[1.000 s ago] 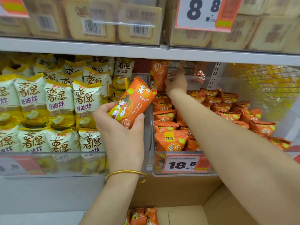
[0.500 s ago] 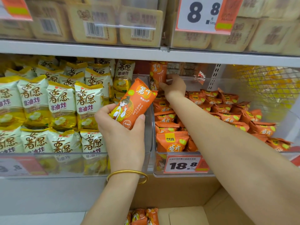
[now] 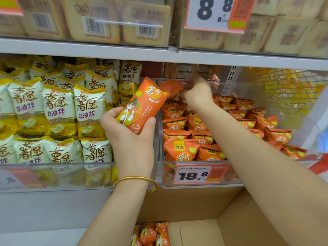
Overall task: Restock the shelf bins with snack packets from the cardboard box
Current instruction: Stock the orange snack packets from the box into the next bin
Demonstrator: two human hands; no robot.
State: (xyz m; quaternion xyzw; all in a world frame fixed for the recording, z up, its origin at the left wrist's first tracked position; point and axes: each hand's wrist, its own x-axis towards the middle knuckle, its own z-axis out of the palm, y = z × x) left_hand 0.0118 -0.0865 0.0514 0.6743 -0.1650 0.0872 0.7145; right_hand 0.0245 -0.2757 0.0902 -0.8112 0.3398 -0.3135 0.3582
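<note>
**Risk Note: Orange Packet Bin, 2 Hands Engaged**

Nearest, the cardboard box [image 3: 204, 233] stands open below the shelf. Boxed packets [image 3: 150, 233] show at its near left, so stock is judged to remain.

Above it, the left hand [image 3: 129, 139] grips 1 orange packet [image 3: 143, 105] by its lower end, thumb on the right edge and fingers wrapped round the left. The packet tilts up and right, in front of the divide between the yellow-white packets [image 3: 58, 110] and the orange bin [image 3: 166, 181]. The hold is low on smooth film. A slackened thumb could drop the packet into the box or the wrong bin.

Farther in, the right forearm crosses above the heaped packets [image 3: 181, 150] at the bin front. A careless withdrawal could drag some over the low front wall.

Farthest, the right hand [image 3: 197, 93] has curled fingers beside a blurred packet [image 3: 171, 88] at the bin's back. Whether it pinches that packet cannot be told. If the packet is only propped, it may topple forward on release. The upper shelf [image 3: 106, 48] sits close above the knuckles, and a knock is possible.
</note>
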